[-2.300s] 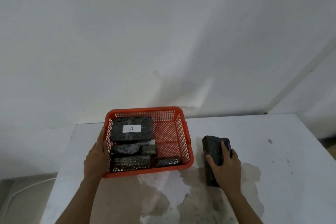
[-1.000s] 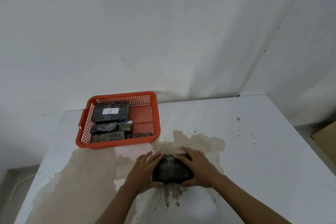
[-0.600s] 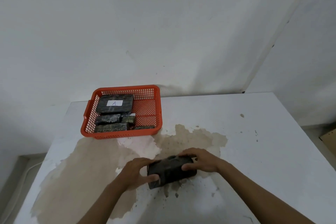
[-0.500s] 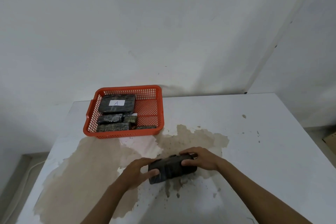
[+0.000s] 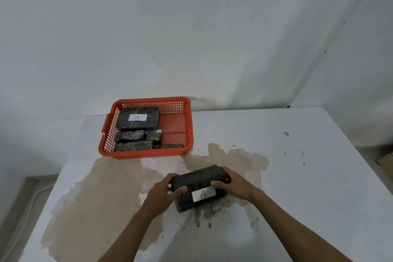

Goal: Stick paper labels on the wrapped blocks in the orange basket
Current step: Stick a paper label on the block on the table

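Head view: white table [image 5: 297, 155], paint worn through to a large tan-brown patch [image 5: 102, 193] across the near-centre, small dark specks to the right. White walls behind, meeting in a corner at right; strip of floor at lower left.

Orange basket [image 5: 187, 134] at back-left of table, near the wall. Inside: large wrapped block [image 5: 138, 125] at the back-left with white label [image 5: 137, 117] marked "A"; smaller wrapped blocks [image 5: 129, 135] lined up along the front. Right part of basket floor bare.

Held block [image 5: 197, 178] out of the basket, at table centre over the worn patch, well apart from the basket. Long axis roughly left-right, right end angled slightly away. Tipped up on its long edge; labelled face towards the camera. Paper label [image 5: 203, 194] marked "A" on that face, right of centre.

Left hand [image 5: 163, 194] curled round the left end, thumb across the front face. Right hand [image 5: 236, 185] curled round the right end, thumb on the front face just above the label. Both closed on the block.

Versus 0.5 s ago: block rolled towards the camera, label now exposed where only dark wrap showed. Block at about the same place on the table. Basket contents unchanged.
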`<state>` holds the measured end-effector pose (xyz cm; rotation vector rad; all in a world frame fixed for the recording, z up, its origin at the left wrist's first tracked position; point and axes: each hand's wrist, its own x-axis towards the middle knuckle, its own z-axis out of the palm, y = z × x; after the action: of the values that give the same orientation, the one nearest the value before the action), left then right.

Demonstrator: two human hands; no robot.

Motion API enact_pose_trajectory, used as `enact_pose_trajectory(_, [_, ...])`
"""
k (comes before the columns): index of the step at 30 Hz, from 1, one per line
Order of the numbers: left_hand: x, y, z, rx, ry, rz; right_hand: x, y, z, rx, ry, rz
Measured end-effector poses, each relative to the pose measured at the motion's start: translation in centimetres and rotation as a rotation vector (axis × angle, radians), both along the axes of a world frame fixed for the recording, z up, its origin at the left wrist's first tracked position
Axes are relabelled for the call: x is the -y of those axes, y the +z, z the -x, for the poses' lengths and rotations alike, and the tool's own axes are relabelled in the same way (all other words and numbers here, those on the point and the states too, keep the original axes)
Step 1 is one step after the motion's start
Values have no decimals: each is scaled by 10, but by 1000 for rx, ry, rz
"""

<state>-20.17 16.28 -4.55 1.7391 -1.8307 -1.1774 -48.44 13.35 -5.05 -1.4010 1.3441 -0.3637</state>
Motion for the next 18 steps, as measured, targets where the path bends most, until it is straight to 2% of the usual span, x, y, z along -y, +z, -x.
enact_pose_trajectory(5, [4, -13, 1, -31, 143, -37, -2, -16, -8, -82, -84, 6])
enact_pose_trajectory(10, [2, -22, 10, 36, 222, -116, 5, -20, -24, -275, -177, -6])
enact_pose_trajectory(18, [-3, -24, 17, 3, 213, -216, 9, -21, -27, -245, -215, -30])
